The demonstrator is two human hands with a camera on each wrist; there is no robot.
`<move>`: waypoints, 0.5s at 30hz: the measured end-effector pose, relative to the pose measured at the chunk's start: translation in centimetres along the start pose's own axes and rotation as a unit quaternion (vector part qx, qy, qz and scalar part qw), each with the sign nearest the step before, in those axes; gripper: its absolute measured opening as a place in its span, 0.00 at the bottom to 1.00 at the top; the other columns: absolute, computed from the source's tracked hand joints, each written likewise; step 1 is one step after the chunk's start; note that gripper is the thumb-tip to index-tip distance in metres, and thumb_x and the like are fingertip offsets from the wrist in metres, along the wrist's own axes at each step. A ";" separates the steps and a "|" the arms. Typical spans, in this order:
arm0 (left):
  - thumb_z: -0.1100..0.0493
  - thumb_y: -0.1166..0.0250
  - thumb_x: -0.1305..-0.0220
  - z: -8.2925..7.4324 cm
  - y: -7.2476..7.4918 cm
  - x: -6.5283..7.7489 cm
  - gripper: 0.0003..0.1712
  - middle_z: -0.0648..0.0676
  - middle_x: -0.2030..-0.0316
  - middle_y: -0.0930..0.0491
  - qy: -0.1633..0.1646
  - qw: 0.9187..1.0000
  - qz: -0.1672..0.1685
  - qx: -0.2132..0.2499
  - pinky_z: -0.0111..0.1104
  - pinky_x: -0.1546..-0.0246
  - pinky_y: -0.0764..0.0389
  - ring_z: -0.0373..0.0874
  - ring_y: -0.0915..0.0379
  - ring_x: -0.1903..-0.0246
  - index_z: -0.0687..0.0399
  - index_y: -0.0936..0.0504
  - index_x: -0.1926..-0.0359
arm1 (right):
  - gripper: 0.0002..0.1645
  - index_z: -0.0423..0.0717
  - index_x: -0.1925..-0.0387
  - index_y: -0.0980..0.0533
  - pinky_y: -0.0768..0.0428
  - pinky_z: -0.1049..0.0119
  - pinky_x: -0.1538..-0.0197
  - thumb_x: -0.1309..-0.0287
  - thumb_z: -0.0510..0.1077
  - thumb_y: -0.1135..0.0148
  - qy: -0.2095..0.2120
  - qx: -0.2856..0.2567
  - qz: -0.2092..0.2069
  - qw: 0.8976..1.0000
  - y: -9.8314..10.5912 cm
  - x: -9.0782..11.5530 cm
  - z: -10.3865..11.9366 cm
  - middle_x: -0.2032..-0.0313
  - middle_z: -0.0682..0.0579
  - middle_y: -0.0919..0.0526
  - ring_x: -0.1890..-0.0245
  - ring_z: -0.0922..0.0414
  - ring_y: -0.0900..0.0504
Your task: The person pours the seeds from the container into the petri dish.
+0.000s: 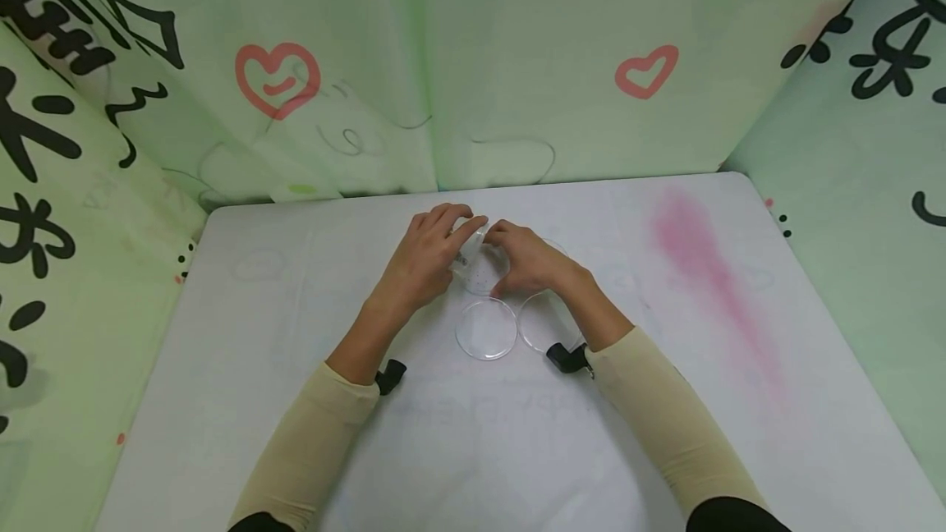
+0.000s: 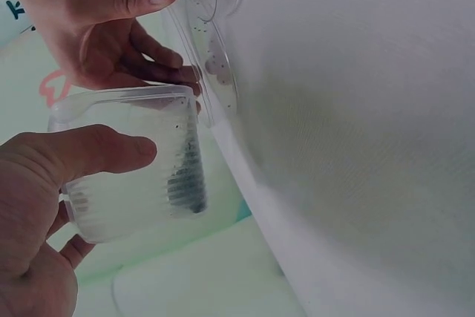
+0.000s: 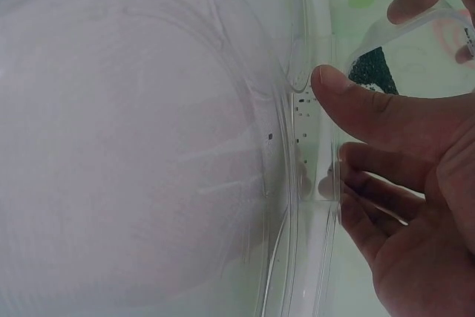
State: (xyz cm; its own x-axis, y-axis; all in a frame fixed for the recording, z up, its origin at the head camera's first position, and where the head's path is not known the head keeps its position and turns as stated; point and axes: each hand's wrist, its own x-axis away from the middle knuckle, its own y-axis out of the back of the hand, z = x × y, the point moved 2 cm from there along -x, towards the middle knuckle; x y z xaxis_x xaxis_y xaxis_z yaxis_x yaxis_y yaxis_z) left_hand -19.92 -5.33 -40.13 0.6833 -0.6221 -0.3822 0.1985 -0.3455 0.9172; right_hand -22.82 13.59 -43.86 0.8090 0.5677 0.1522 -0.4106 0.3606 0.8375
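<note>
My left hand (image 1: 424, 257) grips a clear plastic box (image 2: 126, 176), tilted, with small black grains inside it. The thumb lies on one wall, as the left wrist view shows. Right below the box, a clear petri dish (image 1: 484, 271) with scattered dark specks sits on the table. My right hand (image 1: 530, 257) curves round this dish from the right, thumb at the near rim and fingers at the far side. Its fingertips are at the dish's edge in the left wrist view. The far rim is partly hidden by both hands.
Nearer the body lie two more clear round dishes (image 1: 486, 328), side by side; the right one (image 1: 545, 323) is under the right wrist. Another rim (image 1: 554, 245) shows behind the right hand. The white table (image 1: 443, 450) meets green cloth walls (image 1: 517, 105).
</note>
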 end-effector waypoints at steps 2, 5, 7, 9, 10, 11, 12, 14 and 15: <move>0.76 0.39 0.49 -0.1 0.0 0.0 0.37 0.53 0.41 0.31 -0.003 1.000 -0.004 -0.001 0.44 0.43 0.34 0.49 0.39 0.38 0.50 0.29 0.37 | 0.46 0.43 0.40 0.29 0.30 0.55 0.40 0.64 0.48 0.20 -0.003 0.000 0.001 1.000 0.0 0.0 0.0 0.42 0.50 0.29 0.42 0.52 0.30; 0.77 0.40 0.48 -0.1 0.0 0.0 0.37 0.53 0.41 0.31 -0.005 1.000 -0.006 -0.004 0.44 0.43 0.34 0.49 0.39 0.38 0.50 0.29 0.37 | 0.46 0.43 0.40 0.29 0.30 0.55 0.40 0.64 0.48 0.21 -0.006 0.001 0.001 1.000 -0.1 0.0 0.0 0.41 0.51 0.29 0.42 0.52 0.30; 0.76 0.40 0.48 -0.2 0.1 0.0 0.36 0.53 0.41 0.31 -0.006 1.000 -0.006 -0.007 0.43 0.44 0.33 0.49 0.40 0.38 0.50 0.29 0.37 | 0.46 0.43 0.40 0.29 0.30 0.55 0.40 0.64 0.48 0.20 -0.006 0.003 0.000 1.000 -0.1 0.0 -0.1 0.41 0.51 0.29 0.42 0.52 0.30; 0.76 0.41 0.47 -0.3 0.1 -0.1 0.36 0.53 0.41 0.31 -0.007 1.000 -0.004 -0.010 0.43 0.44 0.33 0.49 0.40 0.38 0.50 0.29 0.37 | 0.47 0.43 0.39 0.29 0.31 0.55 0.40 0.65 0.48 0.20 -0.004 0.004 -0.001 1.000 -0.1 -0.1 -0.1 0.41 0.50 0.29 0.42 0.52 0.30; 0.76 0.41 0.47 -0.3 0.1 -0.1 0.36 0.53 0.41 0.31 -0.007 1.000 -0.003 -0.012 0.43 0.44 0.33 0.50 0.40 0.38 0.50 0.29 0.37 | 0.47 0.44 0.39 0.29 0.31 0.55 0.40 0.65 0.48 0.20 -0.003 0.005 -0.002 1.000 -0.1 -0.1 -0.1 0.41 0.50 0.29 0.42 0.52 0.30; 0.76 0.41 0.47 -0.3 0.1 -0.1 0.36 0.53 0.41 0.31 -0.007 1.000 -0.003 -0.014 0.43 0.44 0.33 0.50 0.40 0.38 0.50 0.29 0.37 | 0.47 0.44 0.40 0.29 0.31 0.55 0.40 0.65 0.48 0.20 -0.003 0.004 -0.002 1.000 -0.1 -0.1 -0.1 0.41 0.50 0.29 0.42 0.52 0.30; 0.76 0.41 0.47 -0.3 0.1 -0.1 0.35 0.53 0.41 0.31 -0.007 1.000 -0.003 -0.016 0.43 0.45 0.33 0.50 0.40 0.38 0.50 0.29 0.37 | 0.47 0.43 0.40 0.29 0.31 0.55 0.40 0.65 0.48 0.20 -0.002 0.003 -0.003 1.000 -0.1 -0.1 -0.2 0.42 0.50 0.29 0.42 0.52 0.30; 0.76 0.41 0.46 -0.4 0.0 -0.1 0.35 0.53 0.41 0.31 -0.007 1.000 -0.003 -0.020 0.43 0.44 0.33 0.49 0.40 0.38 0.49 0.29 0.37 | 0.47 0.43 0.40 0.29 0.31 0.55 0.40 0.65 0.48 0.20 0.001 0.002 -0.003 1.000 -0.1 -0.1 -0.2 0.42 0.50 0.29 0.42 0.52 0.30; 0.76 0.41 0.46 -0.4 0.0 -0.2 0.35 0.53 0.41 0.31 -0.007 1.000 -0.003 -0.022 0.43 0.44 0.33 0.49 0.40 0.38 0.49 0.29 0.37 | 0.47 0.43 0.40 0.29 0.31 0.55 0.40 0.65 0.48 0.20 0.002 0.002 -0.004 1.000 -0.1 -0.1 -0.2 0.42 0.50 0.28 0.42 0.52 0.30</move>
State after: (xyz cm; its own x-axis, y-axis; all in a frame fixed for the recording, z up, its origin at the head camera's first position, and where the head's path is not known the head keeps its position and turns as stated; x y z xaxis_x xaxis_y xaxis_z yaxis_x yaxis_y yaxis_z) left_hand -19.76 -4.96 -40.00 0.6714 -0.6304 -0.3896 0.2333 -0.3192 0.9185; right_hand -22.95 13.68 -44.08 0.8105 0.5676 0.1443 -0.4033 0.3624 0.8402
